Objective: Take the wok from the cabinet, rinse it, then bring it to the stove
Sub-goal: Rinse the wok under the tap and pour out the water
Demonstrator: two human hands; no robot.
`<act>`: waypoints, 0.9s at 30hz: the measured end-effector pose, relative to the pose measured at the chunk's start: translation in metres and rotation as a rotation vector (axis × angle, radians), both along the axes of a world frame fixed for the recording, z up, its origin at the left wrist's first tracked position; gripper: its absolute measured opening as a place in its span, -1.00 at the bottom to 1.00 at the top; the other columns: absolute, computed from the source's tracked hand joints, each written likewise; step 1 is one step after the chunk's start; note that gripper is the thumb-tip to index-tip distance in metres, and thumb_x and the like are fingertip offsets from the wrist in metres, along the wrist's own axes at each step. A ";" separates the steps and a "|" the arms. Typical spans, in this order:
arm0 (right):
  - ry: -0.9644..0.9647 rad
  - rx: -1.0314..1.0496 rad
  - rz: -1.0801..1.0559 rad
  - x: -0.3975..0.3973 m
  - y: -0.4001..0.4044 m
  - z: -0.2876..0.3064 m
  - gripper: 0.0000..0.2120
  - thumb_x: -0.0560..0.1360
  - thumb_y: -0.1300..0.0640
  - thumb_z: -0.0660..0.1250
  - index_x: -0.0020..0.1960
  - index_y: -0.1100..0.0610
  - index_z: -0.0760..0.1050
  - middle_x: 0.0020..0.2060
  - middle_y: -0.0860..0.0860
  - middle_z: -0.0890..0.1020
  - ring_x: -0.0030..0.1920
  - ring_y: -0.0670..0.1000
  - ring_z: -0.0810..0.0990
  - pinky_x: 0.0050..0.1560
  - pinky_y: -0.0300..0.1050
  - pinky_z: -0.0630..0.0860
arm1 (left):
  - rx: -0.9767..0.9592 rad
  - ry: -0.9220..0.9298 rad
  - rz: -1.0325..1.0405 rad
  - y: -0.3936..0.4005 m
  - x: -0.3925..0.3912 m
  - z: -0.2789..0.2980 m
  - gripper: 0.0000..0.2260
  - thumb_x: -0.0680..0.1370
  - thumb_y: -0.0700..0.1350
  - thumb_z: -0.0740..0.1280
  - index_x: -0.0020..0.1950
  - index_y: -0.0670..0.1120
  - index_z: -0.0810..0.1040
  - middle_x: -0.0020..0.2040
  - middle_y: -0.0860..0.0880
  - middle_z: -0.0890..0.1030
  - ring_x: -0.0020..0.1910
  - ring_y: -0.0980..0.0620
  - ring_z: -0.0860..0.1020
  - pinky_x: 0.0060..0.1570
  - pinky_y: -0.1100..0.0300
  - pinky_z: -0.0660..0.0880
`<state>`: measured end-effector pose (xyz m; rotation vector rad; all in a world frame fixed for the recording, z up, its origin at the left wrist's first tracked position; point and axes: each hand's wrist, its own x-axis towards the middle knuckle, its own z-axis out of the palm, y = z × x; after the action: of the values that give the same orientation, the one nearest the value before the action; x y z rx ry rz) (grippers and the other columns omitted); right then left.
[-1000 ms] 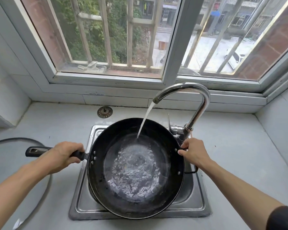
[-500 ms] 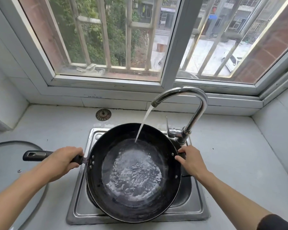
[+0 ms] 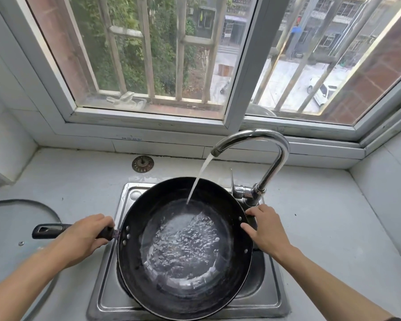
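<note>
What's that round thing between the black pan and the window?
In the head view, a round metal sink strainer lies on the bare white counter, between the wok and the window frame. Nothing else sits there.

The round black metal wok (image 3: 185,249) with a long dark straight handle (image 3: 49,230) sat over the stainless steel sink (image 3: 111,297), roughly level, its handle reaching left over the counter (image 3: 79,186). Rivets showed inside its left and right walls. A stream of water (image 3: 198,179) fell into its far side, and a rippling pool covered the bottom. The left hand (image 3: 83,237) gripped the handle; the right hand (image 3: 264,228) held the right rim.
</note>
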<state>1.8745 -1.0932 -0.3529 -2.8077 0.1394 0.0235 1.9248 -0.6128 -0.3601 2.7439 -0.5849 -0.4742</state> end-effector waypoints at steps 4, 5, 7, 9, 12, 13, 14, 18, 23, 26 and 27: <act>-0.139 -0.077 0.094 0.013 0.014 0.009 -0.59 0.46 -0.07 0.43 0.25 0.08 0.53 0.10 0.01 0.55 0.15 0.05 0.47 0.21 -0.08 0.44 | -0.004 0.015 0.006 0.001 -0.004 -0.005 -0.75 0.42 -0.05 0.44 -0.04 0.14 0.41 -0.15 0.17 0.48 -0.14 0.14 0.48 -0.12 0.12 0.47; -0.175 -0.081 0.119 0.017 0.018 0.012 -0.56 0.47 -0.07 0.42 0.28 0.07 0.51 0.14 0.02 0.53 0.19 0.06 0.46 0.24 -0.07 0.44 | -0.004 0.017 0.007 0.002 -0.004 -0.007 -0.75 0.42 -0.05 0.44 -0.03 0.14 0.41 -0.14 0.17 0.48 -0.14 0.15 0.48 -0.12 0.12 0.47; -0.175 -0.073 0.143 0.030 0.026 0.017 -0.49 0.49 -0.10 0.38 0.37 0.06 0.43 0.27 0.07 0.45 0.29 0.09 0.40 0.32 -0.02 0.40 | -0.004 0.022 0.010 0.002 -0.005 -0.007 -0.76 0.42 -0.05 0.44 -0.02 0.13 0.42 -0.13 0.17 0.48 -0.13 0.15 0.47 -0.11 0.12 0.47; -0.111 -0.103 0.145 0.045 0.033 0.018 -0.42 0.52 -0.16 0.31 0.46 0.03 0.32 0.40 0.16 0.34 0.40 0.15 0.30 0.39 0.04 0.31 | -0.011 0.017 0.016 0.000 -0.006 -0.005 -0.76 0.43 -0.06 0.44 -0.02 0.12 0.43 -0.13 0.18 0.47 -0.11 0.16 0.47 -0.10 0.13 0.46; 0.030 -0.148 0.132 0.071 0.040 0.021 -0.36 0.55 -0.24 0.21 0.53 0.01 0.17 0.50 0.24 0.19 0.50 0.21 0.14 0.45 0.09 0.20 | -0.028 0.019 0.031 -0.001 -0.007 -0.004 -0.76 0.43 -0.06 0.44 -0.02 0.14 0.43 -0.12 0.20 0.48 -0.10 0.19 0.47 -0.08 0.15 0.46; 0.079 -0.147 0.117 0.079 0.041 0.022 -0.35 0.56 -0.25 0.19 0.54 0.01 0.13 0.52 0.24 0.15 0.52 0.21 0.10 0.46 0.09 0.18 | -0.029 0.018 0.031 -0.001 -0.007 -0.005 -0.75 0.43 -0.06 0.44 -0.02 0.15 0.43 -0.12 0.21 0.47 -0.10 0.20 0.46 -0.09 0.15 0.46; 0.125 -0.134 0.098 0.085 0.041 0.022 -0.34 0.56 -0.24 0.19 0.55 0.02 0.11 0.53 0.23 0.12 0.53 0.21 0.07 0.47 0.09 0.16 | -0.029 0.015 0.029 -0.001 -0.008 -0.005 -0.75 0.43 -0.06 0.44 -0.02 0.16 0.43 -0.13 0.21 0.47 -0.10 0.20 0.46 -0.09 0.15 0.46; 0.204 -0.028 0.012 0.095 0.038 0.022 -0.31 0.56 -0.15 0.25 0.57 0.03 0.06 0.53 0.27 0.10 0.54 0.22 0.04 0.49 0.07 0.08 | -0.023 0.012 0.024 0.001 -0.008 -0.006 -0.74 0.43 -0.06 0.45 -0.01 0.17 0.42 -0.14 0.20 0.47 -0.12 0.19 0.46 -0.10 0.14 0.46; 0.207 0.137 -0.109 0.104 0.029 0.025 -0.39 0.60 -0.05 0.21 0.57 0.02 0.08 0.51 0.34 0.11 0.55 0.21 0.02 0.48 0.07 0.10 | -0.043 0.001 0.030 -0.001 -0.013 -0.004 -0.74 0.44 -0.06 0.44 0.00 0.16 0.43 -0.12 0.20 0.48 -0.11 0.17 0.47 -0.10 0.16 0.45; 0.247 0.108 -0.085 0.104 0.031 0.024 -0.33 0.59 -0.09 0.23 0.58 0.04 0.03 0.54 0.29 0.07 0.56 0.20 0.00 0.49 0.08 0.09 | -0.053 -0.024 0.023 -0.003 -0.015 -0.003 -0.76 0.44 -0.07 0.45 0.00 0.14 0.44 -0.12 0.19 0.47 -0.12 0.15 0.46 -0.11 0.18 0.42; 0.256 0.103 -0.079 0.102 0.031 0.024 -0.33 0.58 -0.09 0.23 0.58 0.03 0.01 0.54 0.28 0.06 0.56 0.20 0.01 0.49 0.09 0.09 | -0.058 -0.031 0.023 -0.004 -0.015 -0.004 -0.76 0.44 -0.07 0.45 0.00 0.13 0.45 -0.12 0.20 0.47 -0.12 0.14 0.46 -0.10 0.18 0.42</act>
<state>1.9767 -1.0620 -0.3285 -2.6830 0.2994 0.3618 1.9098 -0.6164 -0.3637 2.7047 -0.5649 -0.4031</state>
